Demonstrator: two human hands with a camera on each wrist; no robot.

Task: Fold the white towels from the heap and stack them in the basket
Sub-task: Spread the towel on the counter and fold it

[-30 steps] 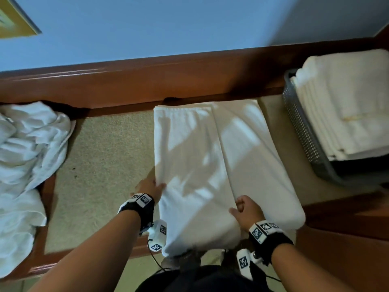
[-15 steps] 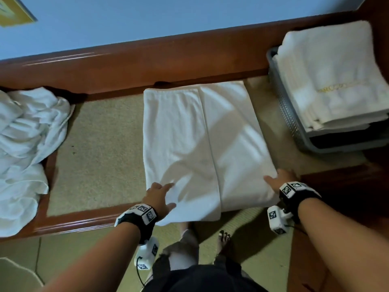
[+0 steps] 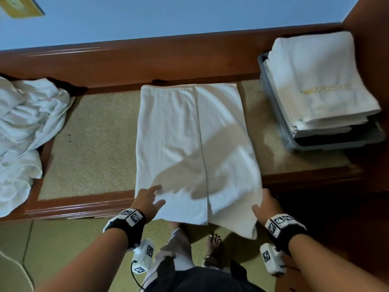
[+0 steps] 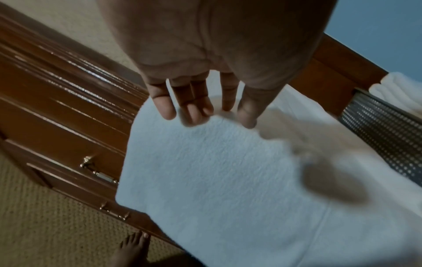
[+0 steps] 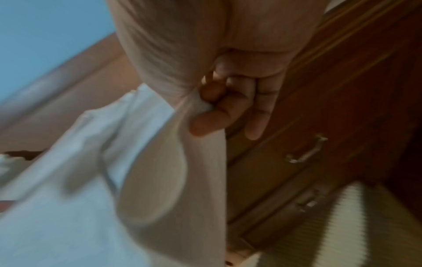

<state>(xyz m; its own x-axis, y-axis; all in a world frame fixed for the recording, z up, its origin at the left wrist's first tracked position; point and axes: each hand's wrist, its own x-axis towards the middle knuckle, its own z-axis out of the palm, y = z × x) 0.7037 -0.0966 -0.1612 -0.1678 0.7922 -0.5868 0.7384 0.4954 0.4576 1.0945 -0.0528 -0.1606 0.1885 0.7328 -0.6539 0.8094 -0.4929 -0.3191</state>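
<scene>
A white towel (image 3: pixel 189 140), folded lengthwise with a seam down its middle, lies flat on the bench's mat, and its near end hangs over the front edge. My left hand (image 3: pixel 156 196) rests on the near-left corner with straight, spread fingers (image 4: pixel 196 110) touching the cloth. My right hand (image 3: pixel 262 204) is at the near-right edge; in the right wrist view its thumb and fingers (image 5: pixel 212 110) pinch the towel's edge (image 5: pixel 200 162). The heap of unfolded white towels (image 3: pixel 25 127) lies at the far left. A grey perforated basket (image 3: pixel 272 106) at the right holds a stack of folded towels (image 3: pixel 315 85).
The bench has a raised dark wooden rim (image 3: pixel 147 60) at the back and a wooden front edge (image 3: pixel 84 204). Drawer handles (image 4: pixel 100 173) sit below the front edge. Bare mat (image 3: pixel 92 144) lies between heap and towel. My bare feet (image 3: pixel 213 242) stand on the floor mat.
My right hand went from the towel's near middle out to its near-right edge and took hold of it. My left hand slid onto the near-left corner. The towel's near end now overhangs the front.
</scene>
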